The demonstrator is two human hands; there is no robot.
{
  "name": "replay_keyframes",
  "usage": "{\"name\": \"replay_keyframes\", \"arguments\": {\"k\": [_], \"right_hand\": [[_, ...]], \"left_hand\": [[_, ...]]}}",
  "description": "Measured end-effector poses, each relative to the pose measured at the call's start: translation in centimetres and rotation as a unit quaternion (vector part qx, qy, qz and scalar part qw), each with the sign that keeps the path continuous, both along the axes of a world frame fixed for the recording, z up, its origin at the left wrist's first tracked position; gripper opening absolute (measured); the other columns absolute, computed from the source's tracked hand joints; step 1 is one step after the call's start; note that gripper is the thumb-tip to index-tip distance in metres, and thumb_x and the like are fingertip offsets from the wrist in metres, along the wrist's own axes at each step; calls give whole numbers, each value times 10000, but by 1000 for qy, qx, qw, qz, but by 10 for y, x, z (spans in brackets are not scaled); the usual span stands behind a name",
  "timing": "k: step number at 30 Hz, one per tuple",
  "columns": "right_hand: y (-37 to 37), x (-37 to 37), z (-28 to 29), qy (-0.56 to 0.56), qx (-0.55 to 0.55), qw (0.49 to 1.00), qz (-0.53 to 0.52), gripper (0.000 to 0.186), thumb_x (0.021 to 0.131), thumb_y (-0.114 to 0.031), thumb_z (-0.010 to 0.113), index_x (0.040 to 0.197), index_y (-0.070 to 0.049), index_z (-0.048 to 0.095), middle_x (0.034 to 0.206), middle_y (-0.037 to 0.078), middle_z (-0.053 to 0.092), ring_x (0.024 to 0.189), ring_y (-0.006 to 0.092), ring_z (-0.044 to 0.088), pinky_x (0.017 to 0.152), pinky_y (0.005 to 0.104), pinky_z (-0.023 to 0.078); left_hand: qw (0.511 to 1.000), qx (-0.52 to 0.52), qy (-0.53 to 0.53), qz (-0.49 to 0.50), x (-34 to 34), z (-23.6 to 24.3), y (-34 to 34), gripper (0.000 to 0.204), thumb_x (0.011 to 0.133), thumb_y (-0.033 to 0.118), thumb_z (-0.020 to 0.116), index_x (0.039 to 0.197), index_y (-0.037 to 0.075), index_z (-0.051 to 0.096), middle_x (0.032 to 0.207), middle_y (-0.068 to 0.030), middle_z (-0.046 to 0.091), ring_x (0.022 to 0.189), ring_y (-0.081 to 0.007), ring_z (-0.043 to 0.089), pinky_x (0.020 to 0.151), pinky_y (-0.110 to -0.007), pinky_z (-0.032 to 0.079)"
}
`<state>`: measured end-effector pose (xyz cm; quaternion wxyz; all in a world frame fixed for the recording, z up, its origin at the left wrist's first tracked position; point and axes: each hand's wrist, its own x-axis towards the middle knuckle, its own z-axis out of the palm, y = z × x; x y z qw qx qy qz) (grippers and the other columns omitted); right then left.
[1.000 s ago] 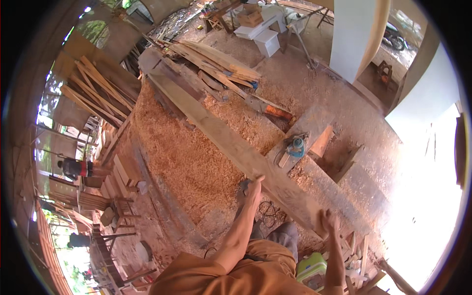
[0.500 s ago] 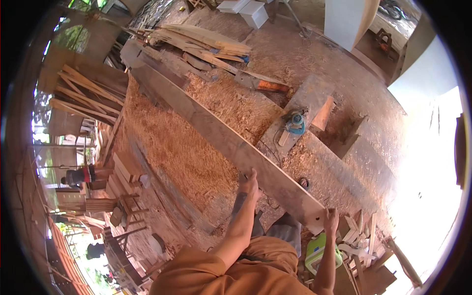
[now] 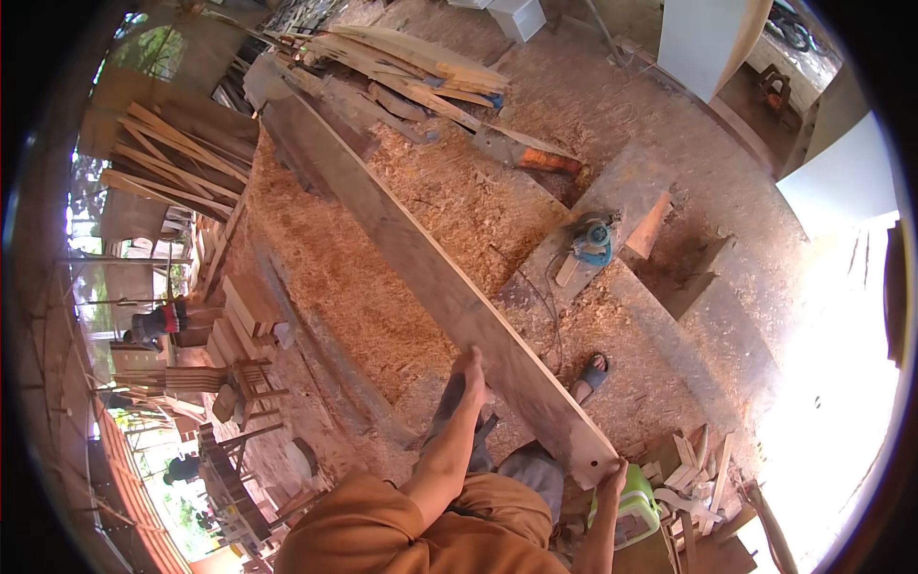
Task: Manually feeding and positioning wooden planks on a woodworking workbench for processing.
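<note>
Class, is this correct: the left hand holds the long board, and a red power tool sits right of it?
Red is wrong: the head view shows a blue power tool right of the long board, which the left hand holds.

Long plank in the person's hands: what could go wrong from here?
The left hand and right hand hold the long plank only along its near part, so the far end might swing or slip. If the grip fails, the plank could hit the sandaled foot showing beside its right edge. A sideways swing might also knock the blue power tool.
</note>
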<state>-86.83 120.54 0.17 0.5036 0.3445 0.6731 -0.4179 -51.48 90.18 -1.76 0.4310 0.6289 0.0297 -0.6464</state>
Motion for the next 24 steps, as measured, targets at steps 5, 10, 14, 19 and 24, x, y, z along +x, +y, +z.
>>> {"name": "replay_keyframes", "arguments": {"k": [5,10,14,19,24], "right_hand": [[34,4,20,43,23,999,19,514,893,-513,630,1206,-106,603,1135,87,573,1001,260,572,901,417,490],[11,0,83,51,93,991,78,543,897,-571,583,1220,-134,606,1096,95,590,959,244,579,859,387,486],[20,-10,53,148,47,988,-24,535,854,-598,610,996,-82,616,752,49,501,659,190,488,570,378,419],[12,-8,63,155,82,984,30,480,854,-601,599,943,-130,607,675,33,452,599,193,457,572,402,437],[10,-26,69,72,107,986,104,523,872,-625,564,1040,-134,625,803,58,563,687,224,546,626,419,486]], "left_hand": [[934,-77,-347,-46,37,35,-89,900,929,451,708,1559,15,235,1579,-178,311,1411,-336,389,1138,-487,358],[721,-103,-664,-172,63,89,-195,916,926,453,702,1558,-18,236,1614,-247,228,1492,-403,231,1201,-520,244],[628,-122,-715,-281,61,81,-214,815,966,500,615,1565,49,296,1638,-209,208,1516,-419,164,1217,-542,210],[639,-172,-718,-218,70,78,-217,753,968,506,601,1550,97,355,1637,-165,242,1521,-391,178,1197,-571,244],[629,-163,-727,-223,70,77,-230,735,969,498,606,1546,110,367,1634,-145,260,1519,-381,191,1197,-564,249]]}}
